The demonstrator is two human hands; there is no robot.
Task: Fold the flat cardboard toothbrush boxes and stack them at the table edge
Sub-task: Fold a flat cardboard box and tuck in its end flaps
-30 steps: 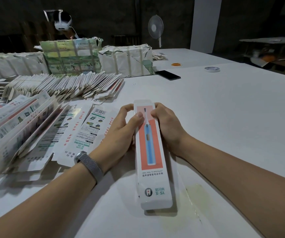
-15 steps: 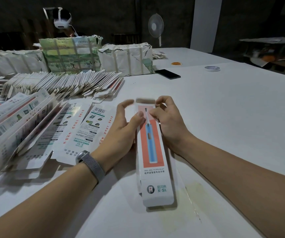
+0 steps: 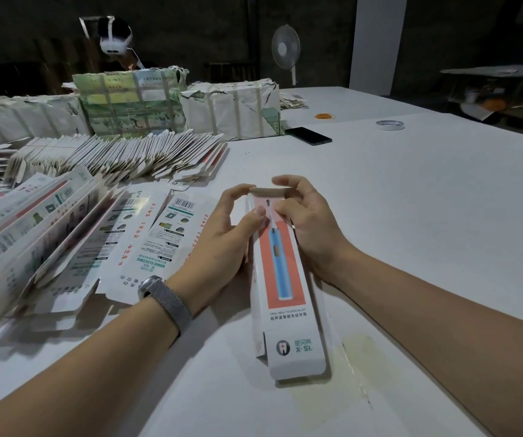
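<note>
- One toothbrush box [image 3: 288, 279] is held near the middle of the table's near edge, its near end resting on the white table [image 3: 411, 216], its far end raised between the hands; it is already opened into a long sleeve, so the body fold is judged done; the near end is still open, a side flap standing loose at its left corner.
- On the box face "X-SI" beside a tooth logo and "ORAL HEALTH SPECIALIST" can be read, under a blue toothbrush printed on an orange panel; the Chinese line below it is too small to read.
- The left hand [image 3: 222, 247] is curled round the box's left side, thumb pressed on the face; the right hand [image 3: 310, 222] grips the right side, thumb on the face; the far end flap [image 3: 268, 192] is pinched between both index fingertips and bent over; the closing of this end is judged to be in hand, not finished.
- Toward the table's left edge, flat blanks [image 3: 156, 244] lie printed side up; "SONIC ELECTRIC", "X-SI" and a barcode are legible; many remain unfolded.
- Farther toward the far left corner, a long row of leaning boxes [image 3: 121, 156] is seen; whether these are finished cannot be told.
- Behind them wrapped bundles [image 3: 231, 108] stand; the bulk of the work is judged to be left.
</note>
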